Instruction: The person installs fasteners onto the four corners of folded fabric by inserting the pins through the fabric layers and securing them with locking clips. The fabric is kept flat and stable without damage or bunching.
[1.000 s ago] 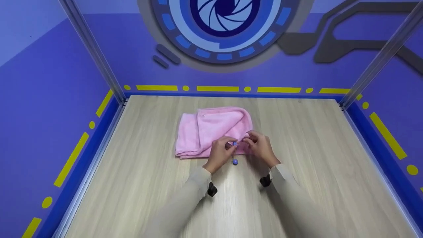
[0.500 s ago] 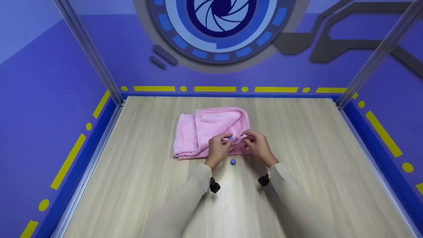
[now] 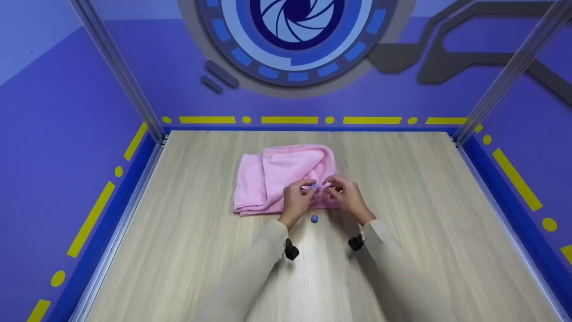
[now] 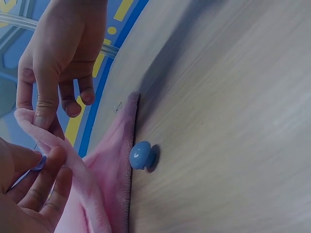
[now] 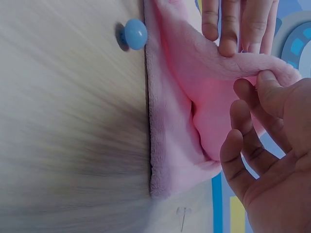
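Observation:
A folded pink fleece cloth lies on the table, its near right corner lifted. My left hand pinches a small blue-headed pin between thumb and index finger. A thin shaft shows by its head in the left wrist view, close to the raised fleece edge. With thumb and index finger my right hand pinches that raised edge; its other fingers are loosely bent. On the table just in front of the cloth stands a blue mushroom-shaped piece. The pin's tip is hidden.
Blue-purple panels with yellow dashes enclose the wood-grain table at the back and both sides. Metal posts stand at the back corners. Black wrist devices sit at both cuffs.
My left hand has moved slightly forward, bringing the pin up to the fleece edge. The two hands are closer together. The blue piece on the table stays put while the head view shifts slightly.

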Action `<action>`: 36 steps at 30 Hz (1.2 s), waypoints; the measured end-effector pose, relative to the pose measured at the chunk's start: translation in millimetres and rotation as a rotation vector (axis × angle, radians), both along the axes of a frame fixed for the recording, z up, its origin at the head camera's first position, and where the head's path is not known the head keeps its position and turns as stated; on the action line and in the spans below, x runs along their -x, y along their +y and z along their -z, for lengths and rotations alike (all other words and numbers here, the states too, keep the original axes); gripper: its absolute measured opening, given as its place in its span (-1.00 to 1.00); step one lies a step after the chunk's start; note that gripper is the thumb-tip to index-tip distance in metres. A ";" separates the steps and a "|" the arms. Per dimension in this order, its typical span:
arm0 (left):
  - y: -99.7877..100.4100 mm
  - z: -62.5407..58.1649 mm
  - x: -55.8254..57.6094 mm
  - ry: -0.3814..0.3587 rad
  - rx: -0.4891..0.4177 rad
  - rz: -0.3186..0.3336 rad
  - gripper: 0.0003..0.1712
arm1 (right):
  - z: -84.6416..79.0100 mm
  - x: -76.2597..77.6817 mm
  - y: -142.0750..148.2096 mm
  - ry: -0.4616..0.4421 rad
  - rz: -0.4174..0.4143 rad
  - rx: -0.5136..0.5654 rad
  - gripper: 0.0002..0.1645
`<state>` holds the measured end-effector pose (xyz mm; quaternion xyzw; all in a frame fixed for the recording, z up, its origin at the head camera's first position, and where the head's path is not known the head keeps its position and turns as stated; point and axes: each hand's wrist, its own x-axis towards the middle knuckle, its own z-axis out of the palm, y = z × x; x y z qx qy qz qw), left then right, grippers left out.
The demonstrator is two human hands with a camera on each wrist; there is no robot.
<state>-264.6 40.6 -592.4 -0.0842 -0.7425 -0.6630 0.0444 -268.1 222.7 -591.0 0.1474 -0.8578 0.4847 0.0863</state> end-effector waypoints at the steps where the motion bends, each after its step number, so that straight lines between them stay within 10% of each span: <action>1: 0.0 0.1 -0.1 0.005 0.005 0.000 -0.74 | 0.2 0.2 -0.1 0.001 -0.001 -0.003 -0.83; 36: 1.7 1.9 -1.2 0.006 0.021 -0.011 -0.76 | 2.4 -2.1 2.4 -0.016 -0.003 -0.046 -0.86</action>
